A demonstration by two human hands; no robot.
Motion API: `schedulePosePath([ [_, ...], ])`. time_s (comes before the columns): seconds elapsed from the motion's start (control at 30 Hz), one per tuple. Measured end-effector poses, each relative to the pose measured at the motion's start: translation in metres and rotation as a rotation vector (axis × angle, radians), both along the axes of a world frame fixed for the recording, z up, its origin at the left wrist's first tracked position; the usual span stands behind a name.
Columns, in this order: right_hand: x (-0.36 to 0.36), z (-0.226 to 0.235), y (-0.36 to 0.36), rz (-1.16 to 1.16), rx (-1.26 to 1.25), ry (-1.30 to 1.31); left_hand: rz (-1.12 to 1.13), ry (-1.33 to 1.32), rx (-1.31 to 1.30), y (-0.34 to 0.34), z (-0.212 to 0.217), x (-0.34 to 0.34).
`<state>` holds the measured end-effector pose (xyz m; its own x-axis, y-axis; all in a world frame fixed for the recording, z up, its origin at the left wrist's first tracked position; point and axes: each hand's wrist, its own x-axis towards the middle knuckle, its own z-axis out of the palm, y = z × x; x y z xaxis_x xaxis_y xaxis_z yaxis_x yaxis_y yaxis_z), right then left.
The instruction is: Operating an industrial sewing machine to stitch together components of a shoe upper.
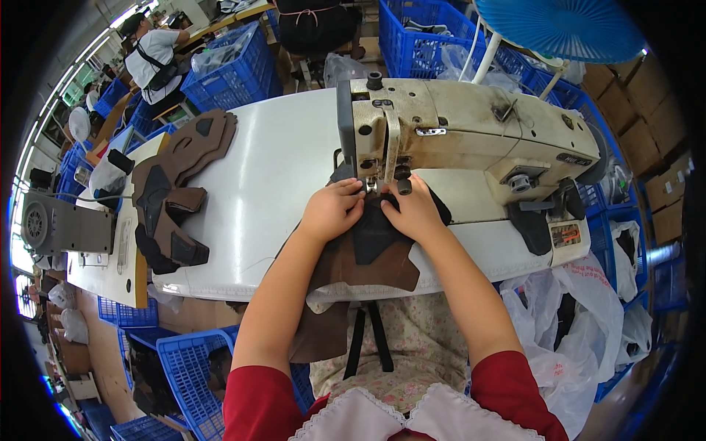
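A brown and black shoe upper piece lies on the white table under the needle area of an industrial sewing machine. Its brown part reaches the table's near edge, and a black flap rests on top. My left hand holds the piece just left of the presser foot, fingers bent and close together. On the other side, my right hand grips the black material, thumb toward the foot. The fingertips of both hands are very near the needle, whose tip I cannot make out.
Stacked brown and black upper pieces lie at the table's left end. A black piece sits under the machine's right end. Blue crates and plastic bags flank me. A blue round fan cover stands behind; a person sits far left.
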<state>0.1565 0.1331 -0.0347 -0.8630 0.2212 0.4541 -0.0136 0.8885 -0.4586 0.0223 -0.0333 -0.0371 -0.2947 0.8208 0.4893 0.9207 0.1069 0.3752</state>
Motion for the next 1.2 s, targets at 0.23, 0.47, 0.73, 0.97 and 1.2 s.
schedulePosePath([
  [0.23, -0.006, -0.006, 0.001, -0.005, 0.065, -0.051, 0.005, 0.003, 0.039, 0.002, -0.004, -0.008],
  [0.47, -0.008, -0.004, 0.006, -0.012, 0.064, -0.033, -0.021, -0.004, 0.056, 0.010, 0.005, -0.009],
  [0.73, -0.008, -0.008, 0.003, -0.044, 0.098, -0.045, 0.003, 0.004, 0.023, 0.008, 0.009, -0.006],
  [0.97, 0.012, -0.002, 0.009, -0.045, -0.093, 0.026, -0.034, -0.049, 0.042, 0.016, 0.011, -0.005],
  [1.2, 0.095, 0.051, -0.044, -0.247, -0.942, -0.503, 0.069, 0.019, -0.008, 0.007, 0.012, 0.000],
])
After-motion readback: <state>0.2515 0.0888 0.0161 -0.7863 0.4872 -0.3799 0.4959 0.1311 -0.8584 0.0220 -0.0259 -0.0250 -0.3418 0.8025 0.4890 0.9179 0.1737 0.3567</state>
